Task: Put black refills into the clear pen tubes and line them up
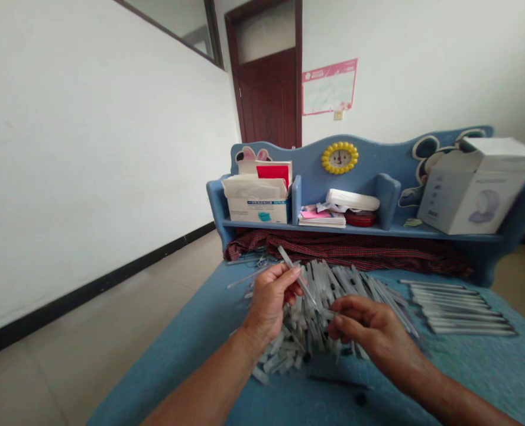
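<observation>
My left hand point(276, 294) is closed around a clear pen barrel point(307, 290), which slants from upper left to lower right above the table. At the barrel's lower end my right hand point(363, 324) makes a pinch. What sits between its fingertips is too small and blurred to name. Beneath both hands spreads a pile of clear plastic pen parts point(318, 278), tubes at the back and short cap-like pieces point(284, 355) in front. A few small black pieces point(307, 357) lie among them. Several pens point(462, 309) lie in a neat row on the right.
Behind the pile, a dark red checked cloth point(333, 251) lies along the foot of the blue shelf point(262, 225). On the shelf stand an open carton point(258, 198), papers point(322, 219) and a white box point(470, 189). A thin dark rod point(340, 382) lies on the blue tabletop point(178, 355) near me.
</observation>
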Motion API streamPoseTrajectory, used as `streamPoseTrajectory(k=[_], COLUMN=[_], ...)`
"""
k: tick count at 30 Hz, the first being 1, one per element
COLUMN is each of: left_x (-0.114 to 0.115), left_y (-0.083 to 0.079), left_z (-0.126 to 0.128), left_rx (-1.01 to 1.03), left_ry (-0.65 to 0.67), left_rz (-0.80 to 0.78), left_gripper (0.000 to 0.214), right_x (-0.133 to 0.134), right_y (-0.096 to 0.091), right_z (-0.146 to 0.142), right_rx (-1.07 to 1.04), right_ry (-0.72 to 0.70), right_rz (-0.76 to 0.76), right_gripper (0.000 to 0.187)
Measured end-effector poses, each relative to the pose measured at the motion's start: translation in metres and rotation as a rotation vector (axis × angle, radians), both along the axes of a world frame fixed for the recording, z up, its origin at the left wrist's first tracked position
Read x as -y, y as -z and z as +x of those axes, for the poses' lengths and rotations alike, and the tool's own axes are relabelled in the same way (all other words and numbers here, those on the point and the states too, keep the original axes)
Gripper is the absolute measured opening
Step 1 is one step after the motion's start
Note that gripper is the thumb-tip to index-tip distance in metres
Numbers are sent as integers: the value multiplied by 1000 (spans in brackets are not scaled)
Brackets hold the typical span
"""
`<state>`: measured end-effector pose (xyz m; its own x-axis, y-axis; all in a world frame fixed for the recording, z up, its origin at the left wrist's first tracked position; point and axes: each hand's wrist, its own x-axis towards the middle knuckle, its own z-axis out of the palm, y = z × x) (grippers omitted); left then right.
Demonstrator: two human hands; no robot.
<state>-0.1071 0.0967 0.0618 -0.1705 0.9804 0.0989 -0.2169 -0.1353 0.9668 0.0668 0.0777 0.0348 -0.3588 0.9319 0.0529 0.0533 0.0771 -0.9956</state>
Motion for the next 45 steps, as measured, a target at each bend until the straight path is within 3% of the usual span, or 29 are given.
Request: streamPoseTrajectory(k=[15, 35, 45], left_x=[3, 3, 6], left_y=[-2, -1, 0], left_z=[3, 6, 9], left_rx=[3, -39, -62], left_ry=[-25, -31, 10], left_rz=[14, 30, 54], left_gripper=[20, 20, 18], right_x=[4, 0, 2], right_y=[2, 5, 2], right_z=[-5, -5, -5], right_rx=[-186, -203, -341], right_ry=[52, 48, -41], right_rz=[-77, -100, -233], right_gripper=[40, 36, 31])
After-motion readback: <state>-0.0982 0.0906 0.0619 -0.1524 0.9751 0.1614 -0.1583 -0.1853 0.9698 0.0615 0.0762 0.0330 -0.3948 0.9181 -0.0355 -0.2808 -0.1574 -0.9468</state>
